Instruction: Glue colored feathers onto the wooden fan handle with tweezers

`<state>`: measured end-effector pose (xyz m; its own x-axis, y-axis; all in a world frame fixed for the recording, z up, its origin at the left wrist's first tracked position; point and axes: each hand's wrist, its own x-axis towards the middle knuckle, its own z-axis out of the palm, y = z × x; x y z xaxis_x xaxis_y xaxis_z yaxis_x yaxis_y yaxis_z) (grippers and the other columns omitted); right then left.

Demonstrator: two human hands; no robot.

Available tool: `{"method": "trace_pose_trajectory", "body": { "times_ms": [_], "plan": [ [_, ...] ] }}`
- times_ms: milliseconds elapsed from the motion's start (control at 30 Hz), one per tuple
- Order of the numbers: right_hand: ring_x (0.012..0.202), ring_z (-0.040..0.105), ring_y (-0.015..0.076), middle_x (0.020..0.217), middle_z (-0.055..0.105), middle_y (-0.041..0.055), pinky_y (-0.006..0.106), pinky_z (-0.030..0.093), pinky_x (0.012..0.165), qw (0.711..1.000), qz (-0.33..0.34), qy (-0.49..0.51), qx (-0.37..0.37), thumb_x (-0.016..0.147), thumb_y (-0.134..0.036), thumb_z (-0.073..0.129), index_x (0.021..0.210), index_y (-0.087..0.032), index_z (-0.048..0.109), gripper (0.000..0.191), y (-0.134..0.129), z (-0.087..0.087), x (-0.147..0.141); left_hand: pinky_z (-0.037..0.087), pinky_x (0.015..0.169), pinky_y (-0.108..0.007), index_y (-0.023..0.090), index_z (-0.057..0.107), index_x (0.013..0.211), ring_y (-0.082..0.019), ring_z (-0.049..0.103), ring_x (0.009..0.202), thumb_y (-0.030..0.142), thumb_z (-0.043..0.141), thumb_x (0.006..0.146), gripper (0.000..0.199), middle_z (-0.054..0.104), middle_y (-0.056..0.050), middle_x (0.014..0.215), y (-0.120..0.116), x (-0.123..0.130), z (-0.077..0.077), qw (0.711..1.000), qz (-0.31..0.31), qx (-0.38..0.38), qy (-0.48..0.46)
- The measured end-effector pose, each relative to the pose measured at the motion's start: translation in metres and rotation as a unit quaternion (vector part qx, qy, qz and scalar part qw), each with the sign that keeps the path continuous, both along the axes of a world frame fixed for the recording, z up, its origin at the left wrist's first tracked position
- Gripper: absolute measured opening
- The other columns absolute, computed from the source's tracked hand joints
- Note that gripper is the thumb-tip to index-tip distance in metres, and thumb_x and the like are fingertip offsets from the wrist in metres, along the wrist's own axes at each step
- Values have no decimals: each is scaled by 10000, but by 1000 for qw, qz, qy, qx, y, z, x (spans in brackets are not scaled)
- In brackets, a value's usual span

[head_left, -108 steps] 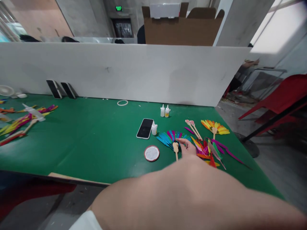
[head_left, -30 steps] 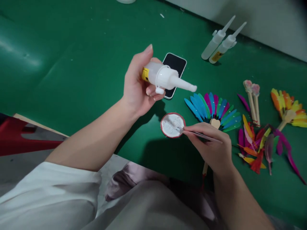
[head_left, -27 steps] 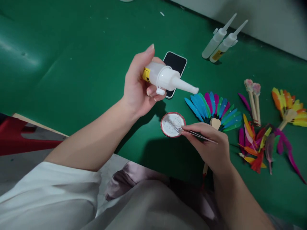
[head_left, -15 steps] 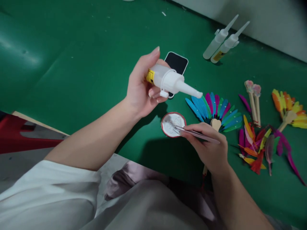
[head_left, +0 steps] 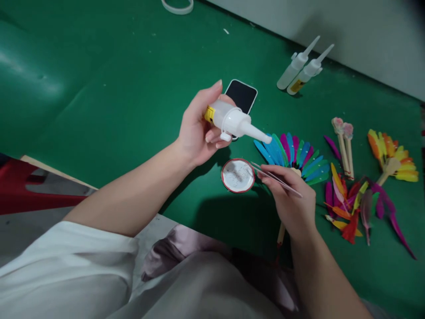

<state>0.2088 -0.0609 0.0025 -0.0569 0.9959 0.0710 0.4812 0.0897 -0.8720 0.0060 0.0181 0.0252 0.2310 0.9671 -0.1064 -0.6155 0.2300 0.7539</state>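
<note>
My left hand (head_left: 199,126) is wrapped round a glue bottle (head_left: 232,119) with a yellow label, its long nozzle pointing right and slightly down. Between the thumb and fingers of my right hand (head_left: 295,195) is a pair of tweezers (head_left: 277,179). The tweezer tips are raised by the right rim of a small red-edged white dish (head_left: 227,185), which holds tiny specks. Beyond my right hand lies a fan of blue, green and purple feathers (head_left: 294,148) on a wooden handle (head_left: 281,234), partly hidden by that hand.
A phone (head_left: 241,93) lies behind my left hand. Two glue bottles (head_left: 294,73) stand near the wall. Rightward are two wooden sticks (head_left: 345,148), a yellow-orange feather fan (head_left: 393,157) and loose feathers (head_left: 348,208). A white ring (head_left: 177,9) sits at the table's far side.
The tweezer tips have come up out of the dish and moved to its right side. The left hand still holds the glue bottle. The view has shifted a little.
</note>
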Motion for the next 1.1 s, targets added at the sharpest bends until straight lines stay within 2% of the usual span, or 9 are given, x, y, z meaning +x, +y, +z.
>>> {"method": "trace_pose_trajectory", "body": {
  "times_ms": [133, 233, 333, 467, 700, 800, 967, 1100],
  "plan": [
    [788, 678, 189, 869, 715, 9, 338, 546, 714, 998, -40, -16, 35, 764, -307, 690, 943, -285, 701, 181, 2, -2, 2, 207, 285, -178, 170, 541, 538, -52, 212, 252, 546, 324, 897, 564, 217, 44, 291, 0, 0, 0, 1000, -5, 3, -8],
    [869, 653, 202, 906, 706, 13, 385, 518, 811, 994, -39, -50, 84, 759, -277, 699, 913, -293, 707, 155, 3, 0, 1, 207, 284, -190, 173, 557, 539, -64, 227, 259, 518, 309, 903, 560, 226, 38, 296, 1, -1, -1, 1000, -14, 13, -16],
    [918, 649, 202, 938, 712, 17, 380, 518, 835, 994, -15, -41, 102, 784, -230, 675, 912, -282, 708, 143, -1, 3, -3, 194, 280, -196, 171, 556, 528, -74, 247, 265, 522, 312, 898, 566, 234, 32, 291, 1, -3, 0, 1000, -5, 20, -18],
    [843, 677, 165, 902, 733, -4, 308, 544, 772, 995, 19, 3, 96, 781, -175, 680, 944, -276, 697, 193, -9, 5, -12, 189, 277, -196, 165, 561, 528, -77, 250, 266, 549, 345, 883, 566, 233, 35, 287, 2, -2, 0, 999, -1, 21, -25],
    [816, 696, 171, 853, 747, -4, 306, 554, 752, 984, 139, -50, 100, 814, -184, 642, 903, -275, 699, 140, -12, 1, -25, 213, 279, -197, 169, 560, 551, -76, 271, 255, 607, 383, 857, 563, 237, 47, 285, 3, -1, -4, 999, -17, 30, -25],
    [799, 699, 171, 839, 750, -2, 306, 556, 750, 979, 154, -67, 117, 822, -187, 630, 897, -277, 699, 136, -11, -3, -29, 212, 271, -197, 169, 556, 543, -79, 260, 244, 640, 348, 854, 601, 228, 44, 275, 4, -1, -4, 999, -18, 27, -22],
    [798, 701, 180, 834, 751, -3, 309, 560, 746, 977, 155, -84, 119, 817, -199, 635, 880, -278, 703, 122, -9, -6, -31, 219, 266, -196, 171, 538, 534, -78, 254, 240, 553, 334, 888, 559, 258, 39, 272, 4, -1, -3, 999, -23, 24, -16],
    [783, 698, 169, 810, 748, -4, 294, 553, 738, 977, 157, -73, 123, 816, -183, 636, 870, -264, 698, 115, -8, -6, -31, 222, 266, -194, 171, 548, 545, -73, 250, 238, 548, 308, 897, 569, 264, 40, 278, 3, 0, -2, 1000, -20, 15, -9]
  ]
}}
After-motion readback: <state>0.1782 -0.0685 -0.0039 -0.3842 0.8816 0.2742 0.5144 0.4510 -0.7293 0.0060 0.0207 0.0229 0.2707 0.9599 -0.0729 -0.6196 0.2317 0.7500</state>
